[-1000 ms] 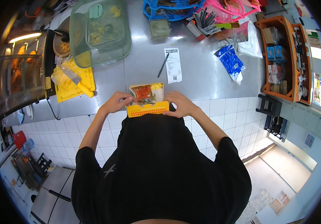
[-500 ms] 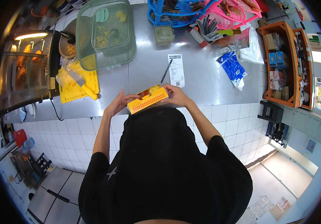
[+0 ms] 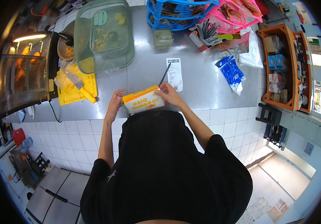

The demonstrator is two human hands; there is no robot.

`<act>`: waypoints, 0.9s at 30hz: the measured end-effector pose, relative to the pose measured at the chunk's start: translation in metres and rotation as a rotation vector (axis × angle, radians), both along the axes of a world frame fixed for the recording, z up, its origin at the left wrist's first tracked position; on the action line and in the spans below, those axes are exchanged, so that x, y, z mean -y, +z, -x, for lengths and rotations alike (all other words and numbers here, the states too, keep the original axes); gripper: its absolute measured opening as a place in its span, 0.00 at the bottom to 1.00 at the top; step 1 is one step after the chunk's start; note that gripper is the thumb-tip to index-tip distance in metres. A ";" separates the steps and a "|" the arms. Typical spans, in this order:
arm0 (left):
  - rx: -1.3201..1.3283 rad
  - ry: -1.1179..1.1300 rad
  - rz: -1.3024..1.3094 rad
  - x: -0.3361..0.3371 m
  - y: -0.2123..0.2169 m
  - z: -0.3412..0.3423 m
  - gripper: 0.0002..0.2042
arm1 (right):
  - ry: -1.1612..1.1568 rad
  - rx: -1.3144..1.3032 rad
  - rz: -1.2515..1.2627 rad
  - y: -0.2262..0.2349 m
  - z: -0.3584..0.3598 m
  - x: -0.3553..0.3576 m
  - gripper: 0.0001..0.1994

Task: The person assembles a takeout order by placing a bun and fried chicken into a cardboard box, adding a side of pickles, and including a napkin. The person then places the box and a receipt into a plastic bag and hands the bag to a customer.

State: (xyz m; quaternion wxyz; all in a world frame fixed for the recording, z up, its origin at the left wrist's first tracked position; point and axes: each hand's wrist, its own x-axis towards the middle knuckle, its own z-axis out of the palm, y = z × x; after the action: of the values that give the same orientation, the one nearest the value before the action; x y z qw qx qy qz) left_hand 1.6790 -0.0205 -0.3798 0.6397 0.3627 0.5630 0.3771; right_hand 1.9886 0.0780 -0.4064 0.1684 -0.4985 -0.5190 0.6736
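A yellow and white cardboard food box [image 3: 144, 103] is at the near edge of the steel counter, its lid folded over and its contents hidden. My left hand [image 3: 115, 106] grips the box's left end, with fingers curled at the top corner. At the right end, my right hand [image 3: 169, 95] pinches the upper corner between thumb and fingers. Just beyond the right hand lies a black pen [image 3: 165, 72], touching a printed paper receipt [image 3: 174, 76].
To the left are a yellow cutting board [image 3: 68, 98], a yellow-handled knife [image 3: 87, 95] and a lit food warmer [image 3: 23, 72]. A large green-lidded container [image 3: 130, 44] stands behind. Blue baskets [image 3: 171, 22], a blue packet [image 3: 232, 72] and an orange shelf [image 3: 266, 84] occupy the right.
The box's lid has been folded over, covering the food that showed inside. Its printed top now faces up, and both hands have stayed at its ends.
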 end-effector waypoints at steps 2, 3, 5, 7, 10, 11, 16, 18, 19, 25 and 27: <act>-0.184 0.111 -0.099 0.005 -0.003 -0.015 0.23 | -0.060 -0.006 -0.002 -0.002 0.004 0.004 0.18; -0.195 0.180 -0.118 0.005 -0.006 -0.024 0.21 | -0.079 -0.009 -0.024 -0.001 0.006 0.005 0.18; -0.199 0.240 -0.145 0.003 -0.011 -0.033 0.20 | -0.084 0.019 -0.081 -0.001 0.010 0.004 0.21; -0.180 0.250 -0.175 0.001 -0.017 -0.036 0.19 | -0.059 0.116 -0.128 0.000 0.011 0.000 0.25; -0.222 0.278 -0.122 -0.002 -0.025 -0.038 0.20 | 0.036 0.218 -0.061 0.003 0.011 -0.009 0.28; -0.255 0.266 -0.109 -0.002 -0.026 -0.038 0.20 | 0.070 0.232 -0.103 0.006 0.011 -0.011 0.28; -0.503 0.041 0.052 -0.015 -0.023 -0.026 0.21 | 0.191 0.521 -0.445 0.024 0.023 -0.011 0.22; -0.652 -0.171 -0.148 -0.030 -0.020 -0.016 0.18 | 0.132 0.415 -0.872 0.028 0.037 -0.010 0.19; -0.728 -0.278 -0.208 -0.038 -0.019 -0.012 0.17 | 0.097 0.368 -1.085 0.028 0.045 -0.009 0.18; -0.806 -0.863 -0.187 -0.113 -0.031 -0.026 0.09 | 0.789 0.518 -0.682 0.014 0.077 -0.032 0.20; -0.884 -1.012 -0.135 -0.131 -0.033 -0.034 0.13 | 0.805 0.482 -0.596 0.010 0.077 -0.040 0.21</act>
State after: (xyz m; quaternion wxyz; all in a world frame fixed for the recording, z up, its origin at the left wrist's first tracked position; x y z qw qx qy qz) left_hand 1.7134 0.1110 -0.4131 0.4229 0.7410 0.5079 -0.1186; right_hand 1.9111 0.1184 -0.3962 -0.0919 -0.3314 -0.8605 0.3758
